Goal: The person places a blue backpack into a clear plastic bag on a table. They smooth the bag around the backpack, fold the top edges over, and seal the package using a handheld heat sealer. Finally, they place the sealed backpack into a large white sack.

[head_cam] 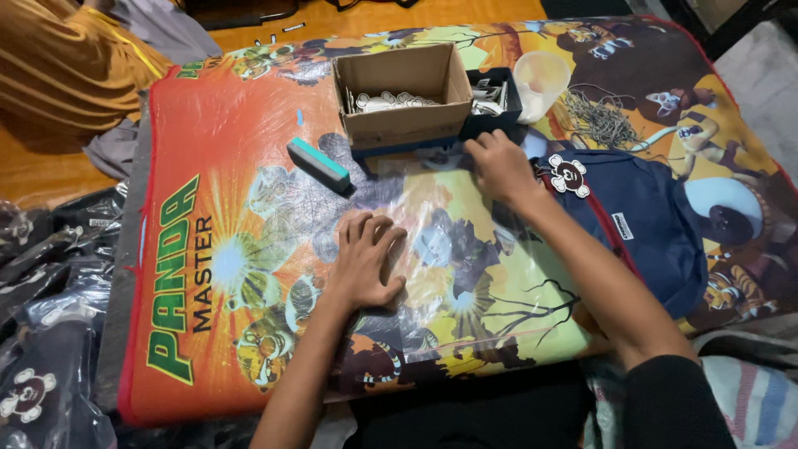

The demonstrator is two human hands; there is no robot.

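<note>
On the cartoon mat (208, 166), my left hand (363, 262) presses flat, unclenched, a clear plastic sleeve (432, 241), thin, slippery, probably best pinched at its edge, my right hand (499, 166) loosely curled, holding nothing visible.

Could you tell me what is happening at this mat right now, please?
A person sits at a colourful cartoon mat. Their left hand presses flat on a clear plastic bag lying on the mat, while the right hand reaches to its far edge, beside a cardboard box of small white tags. A navy backpack lies to the right, under the right forearm.
</note>
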